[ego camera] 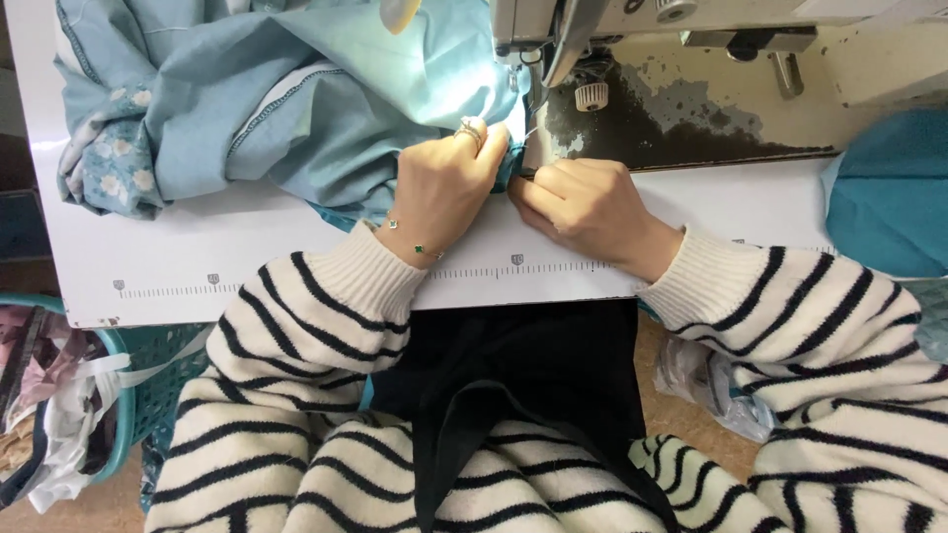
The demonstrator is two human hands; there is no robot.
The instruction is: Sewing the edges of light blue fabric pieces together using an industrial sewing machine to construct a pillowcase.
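A white table (197, 266) with a printed ruler strip stands over a brown floor (89, 503), beside a teal basket (148, 395).

Bare counter (197, 257) runs open along the lower left of the frame. Heaped blue fabric (247, 99) fills the upper left; the sewing machine (691, 59) blocks the upper right, teal cloth (889, 188) the right edge.

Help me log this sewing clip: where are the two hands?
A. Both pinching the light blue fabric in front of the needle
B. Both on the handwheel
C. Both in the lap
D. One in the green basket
A: the left hand and right hand meet on the light blue fabric beside the sewing machine, their fingers closed on its edge.
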